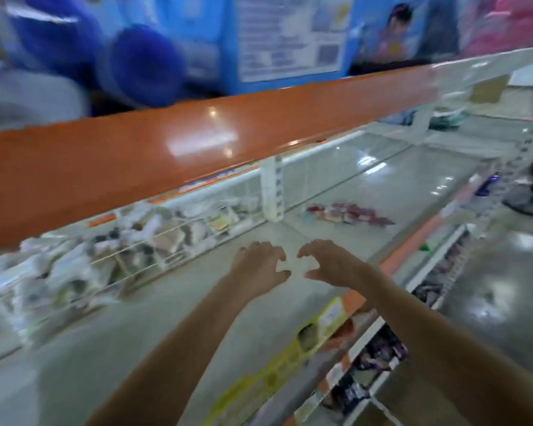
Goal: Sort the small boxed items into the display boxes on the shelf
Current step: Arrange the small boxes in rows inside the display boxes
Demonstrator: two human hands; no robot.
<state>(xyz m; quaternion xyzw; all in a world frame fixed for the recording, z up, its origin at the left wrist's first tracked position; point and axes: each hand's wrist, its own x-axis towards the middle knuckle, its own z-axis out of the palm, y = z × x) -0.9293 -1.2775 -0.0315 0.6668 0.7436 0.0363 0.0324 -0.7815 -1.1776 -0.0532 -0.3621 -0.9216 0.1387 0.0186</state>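
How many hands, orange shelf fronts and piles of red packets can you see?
Hands: 2, left hand and right hand, both holding nothing
Big orange shelf front: 1
Pile of red packets: 1, too blurred to count singly
Total: 4

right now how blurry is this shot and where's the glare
Head view: motion blur smears the display boxes at left and the small red boxed items; glare streaks the orange shelf edge; both hands, left hand and right hand, read fairly sharp.
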